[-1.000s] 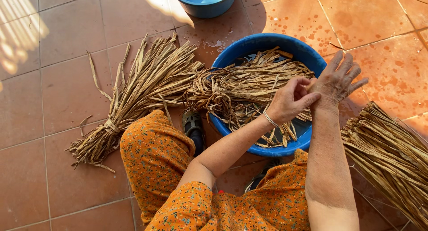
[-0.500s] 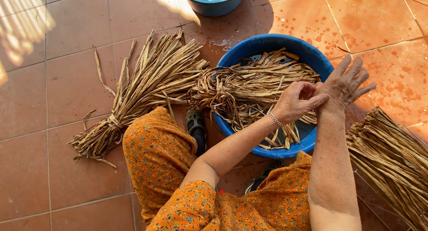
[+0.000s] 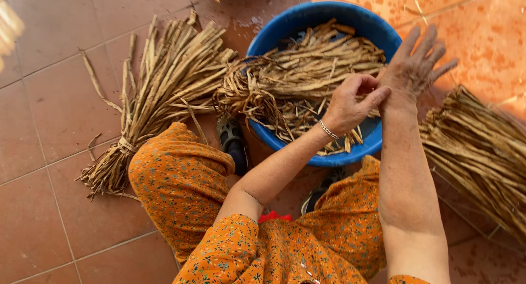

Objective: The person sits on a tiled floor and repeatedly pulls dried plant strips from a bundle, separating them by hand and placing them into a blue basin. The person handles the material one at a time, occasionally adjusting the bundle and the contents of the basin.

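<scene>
Dried stalks [image 3: 312, 75]: I see a tan bundle lying across the blue basin [image 3: 378, 29], one end hanging over the rim onto the floor tiles [image 3: 49, 108], likely so the rest can soak.
Left hand [image 3: 348, 106]: my fingers are curled and pressed against the right wrist, pinching no stalk; a thin bracelet sits at its own wrist.
Right hand [image 3: 419, 64]: held over the basin's right rim, fingers spread and empty.
Tied sheaf [image 3: 150, 103]: on the floor to my left, bound near its lower end.
Loose sheaf [image 3: 482, 152]: on my right.
Labels: none visible.
</scene>
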